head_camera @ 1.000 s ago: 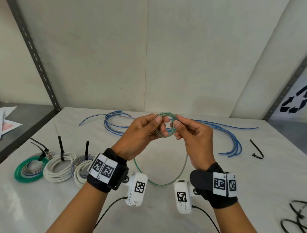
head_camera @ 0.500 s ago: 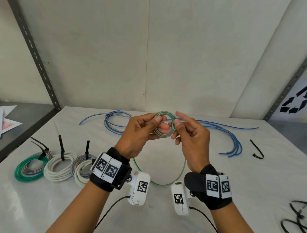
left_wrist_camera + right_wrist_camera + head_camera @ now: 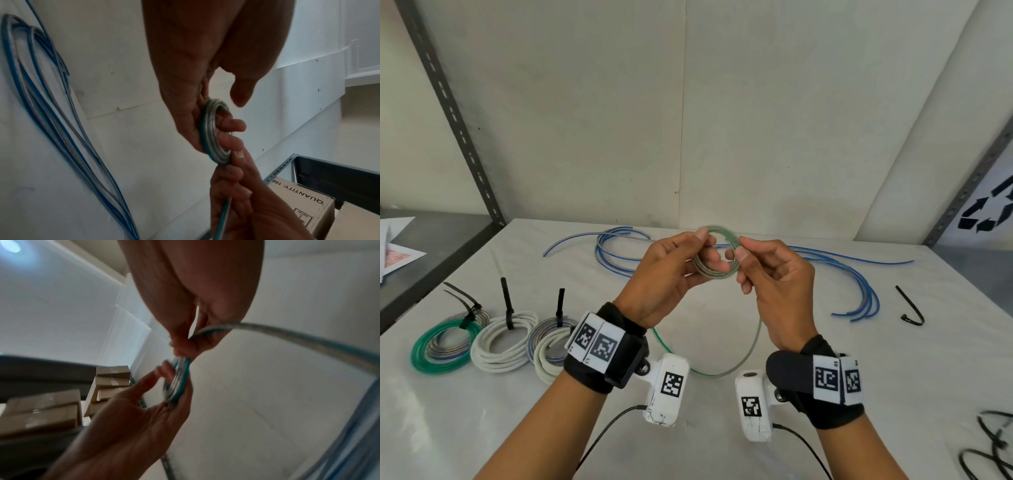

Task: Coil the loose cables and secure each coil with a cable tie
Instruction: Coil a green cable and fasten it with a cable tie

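Observation:
A small coil of green-and-clear cable is held up above the white table. My left hand grips the coil's left side, fingers through the ring. My right hand pinches its right side and the loose tail, which hangs down in a loop toward the table. Loose blue cables lie spread behind the hands. One black cable tie lies at the right.
Three tied coils sit at the left: a green one, a white one and a grey-white one. More black ties lie at the lower right corner. Grey shelf uprights flank the table; cardboard boxes stand beyond.
Both hands stay at the coil; the right hand's fingers, spread half a second ago, have closed again onto the coil's right edge, laying on more of the tail.

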The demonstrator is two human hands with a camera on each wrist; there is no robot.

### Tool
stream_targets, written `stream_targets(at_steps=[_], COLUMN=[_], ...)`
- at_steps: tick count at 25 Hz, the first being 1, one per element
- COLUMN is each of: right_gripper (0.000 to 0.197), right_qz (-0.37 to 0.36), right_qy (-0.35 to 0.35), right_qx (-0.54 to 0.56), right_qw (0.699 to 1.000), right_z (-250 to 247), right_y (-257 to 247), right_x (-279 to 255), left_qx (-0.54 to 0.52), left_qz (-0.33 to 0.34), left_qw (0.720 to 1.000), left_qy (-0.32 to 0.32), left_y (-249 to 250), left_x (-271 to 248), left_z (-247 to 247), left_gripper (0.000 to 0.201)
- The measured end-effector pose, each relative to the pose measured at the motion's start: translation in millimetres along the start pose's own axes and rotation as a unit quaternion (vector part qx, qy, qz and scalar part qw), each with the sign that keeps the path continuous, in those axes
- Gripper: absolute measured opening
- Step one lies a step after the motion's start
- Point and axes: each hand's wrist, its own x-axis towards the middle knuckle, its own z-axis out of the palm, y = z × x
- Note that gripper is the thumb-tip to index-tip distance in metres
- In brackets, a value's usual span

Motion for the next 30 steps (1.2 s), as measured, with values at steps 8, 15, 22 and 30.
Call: stream_targets(at_steps=[8,15,22,30], right_gripper=[0.015,0.015,0.003,0.021], right_qz=[-0.023,-0.039,0.02,0.043], right_qy=[-0.191,-0.165,-0.044,0.022], right_qx=[-0.196,-0.189,-0.067,0.002], right_qw=[0.962,0.967,0.997,0.999], right_z=[-23,-12,6,22], right_y=[-4,-1,4,8], right_x=[0,-3,-7,-14], left_qx=[0.275,0.332,-0.04,-0.063], left_qz=[-0.097,-0.01,0.005,-0.001], left_qw=[0.956,0.943,0.993,0.99], left_qy=[-0.043,-0.016,0.115,0.122], left_y=[-2,-6,5,-4], left_x=[-3,-3,6,6], left_z=[-3,-3,-5,7], left_gripper=[0.048,0.059,0.045,0.045])
